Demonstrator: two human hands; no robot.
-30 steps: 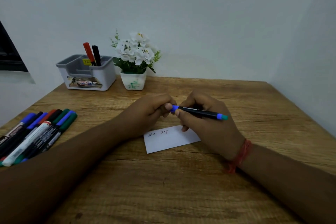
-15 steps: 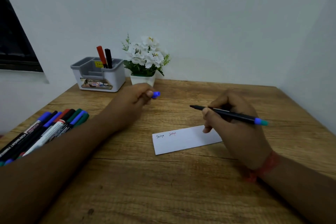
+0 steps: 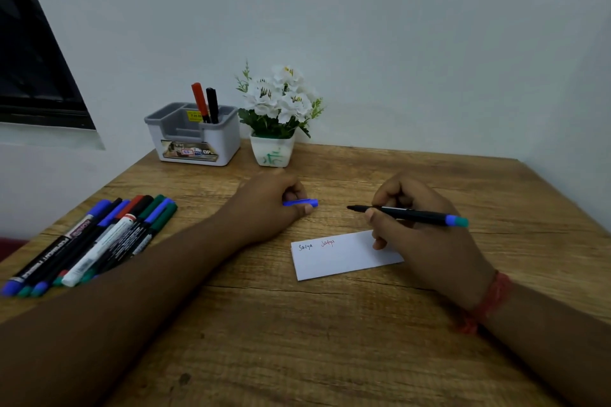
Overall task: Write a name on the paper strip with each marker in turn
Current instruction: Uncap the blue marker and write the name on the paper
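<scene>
My right hand [image 3: 426,241] grips the slim black uncapped marker [image 3: 406,214] above the white rectangular paper strip [image 3: 340,258]; my left hand [image 3: 267,205] pinches its blue cap [image 3: 302,203] over the grained wooden table [image 3: 297,340].

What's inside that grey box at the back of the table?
Two capped markers, one red and one black, stand in a rear compartment of the organiser. The front compartments look empty, though their floors are hidden by its walls.
</scene>
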